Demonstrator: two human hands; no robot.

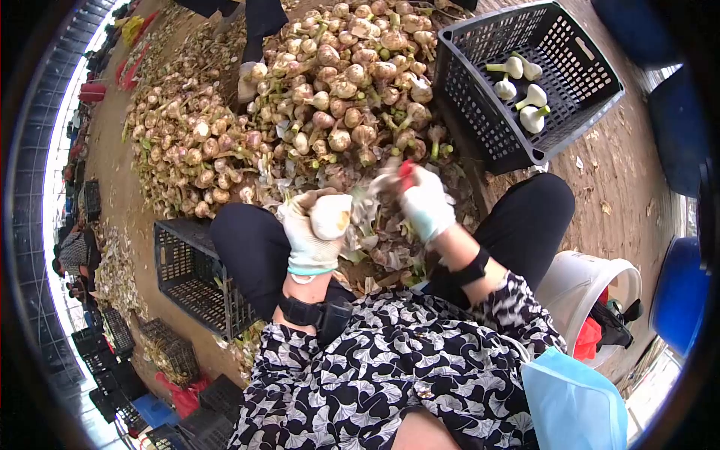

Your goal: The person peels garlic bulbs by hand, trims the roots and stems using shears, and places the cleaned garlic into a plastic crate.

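Observation:
My left hand [306, 232], in a white knit glove, is closed around a garlic bulb [330, 216]. The bulb is mostly white, with a brownish patch facing up. To its right, my gloved right hand [427, 208] grips a small red-handled tool [406, 174]; motion blurs it, and its working end cannot be made out. Loose garlic skins [375, 240] lie below and between the hands. Just beyond them rises a big heap of unpeeled garlic [345, 82] with cut stems.
A black plastic crate [491, 124] at the upper right holds several clean white garlic bulbs [532, 120]. Another black crate [191, 274] stands beside my left knee. A white bucket [559, 281] is by my right knee, near blue barrels [679, 300]. Another person [79, 251] sits far left.

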